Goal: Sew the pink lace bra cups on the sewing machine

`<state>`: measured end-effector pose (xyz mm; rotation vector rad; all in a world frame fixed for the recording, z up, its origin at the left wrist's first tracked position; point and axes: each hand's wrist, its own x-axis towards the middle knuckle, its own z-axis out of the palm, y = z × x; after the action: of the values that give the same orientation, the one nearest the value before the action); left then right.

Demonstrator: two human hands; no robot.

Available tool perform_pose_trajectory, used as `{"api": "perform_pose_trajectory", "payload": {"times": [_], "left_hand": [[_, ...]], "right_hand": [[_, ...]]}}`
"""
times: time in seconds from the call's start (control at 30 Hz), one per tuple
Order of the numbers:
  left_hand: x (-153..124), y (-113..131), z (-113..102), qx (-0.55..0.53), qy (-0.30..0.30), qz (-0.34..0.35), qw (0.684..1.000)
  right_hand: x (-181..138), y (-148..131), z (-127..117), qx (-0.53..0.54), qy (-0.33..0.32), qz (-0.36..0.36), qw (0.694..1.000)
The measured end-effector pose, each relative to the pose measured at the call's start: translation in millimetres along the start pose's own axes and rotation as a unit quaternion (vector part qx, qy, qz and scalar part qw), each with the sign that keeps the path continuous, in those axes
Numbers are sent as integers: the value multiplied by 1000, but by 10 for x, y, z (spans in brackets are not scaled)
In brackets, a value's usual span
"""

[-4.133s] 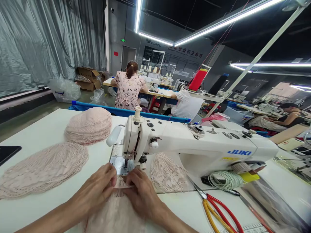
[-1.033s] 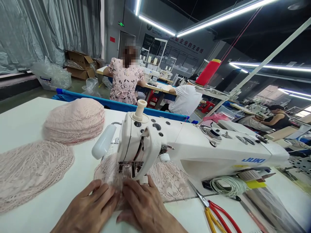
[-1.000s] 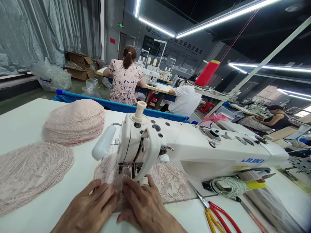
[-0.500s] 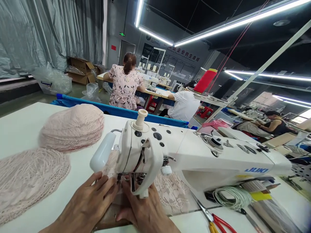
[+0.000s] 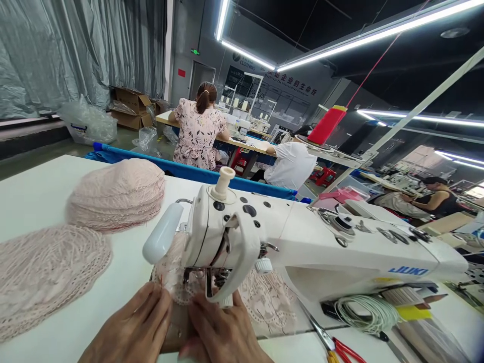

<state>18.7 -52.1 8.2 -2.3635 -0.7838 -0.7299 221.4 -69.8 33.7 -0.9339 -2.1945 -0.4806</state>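
My left hand (image 5: 130, 330) lies flat on the pink lace piece (image 5: 177, 287), fingers spread and pressing it down on the white table (image 5: 41, 186). My right hand (image 5: 221, 335) is right beside it, also flat on the lace, just in front of the needle. Neither hand is closed around anything; both only press. The lace sits under the foot of the white sewing machine (image 5: 302, 242), and some of it pokes out behind the needle.

The machine has blue letters on its side that say JUKI (image 5: 408, 270). Far off on the dark wall I can read CLOTHING (image 5: 247, 65) in white, with a line of Chinese signs beside it.

Two piles of pink lace cups (image 5: 117, 194) lie to my left. Scissors with red handles (image 5: 340, 348) rest by my right hand. A red thread cone (image 5: 327, 126) stands behind the machine.
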Motion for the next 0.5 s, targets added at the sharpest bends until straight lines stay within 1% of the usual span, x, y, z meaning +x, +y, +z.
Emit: {"api": "perform_pose_trajectory", "payload": {"times": [0.1, 0.23, 0.37, 0.47, 0.5], "left_hand": [[20, 3, -19, 0, 10, -4, 1000], [22, 10, -13, 8, 0, -1, 1000], [-20, -24, 94, 39, -33, -9, 999], [-20, -101, 166, 49, -63, 1, 997], [-9, -128, 180, 46, -62, 0, 997]], "right_hand": [[16, 0, -3, 9, 8, -3, 1000], [7, 14, 8, 10, 14, 1, 1000], [-61, 48, 69, 12, -8, 5, 1000], [-120, 80, 117, -1, -14, 9, 1000], [-130, 92, 121, -5, -17, 12, 1000]]}}
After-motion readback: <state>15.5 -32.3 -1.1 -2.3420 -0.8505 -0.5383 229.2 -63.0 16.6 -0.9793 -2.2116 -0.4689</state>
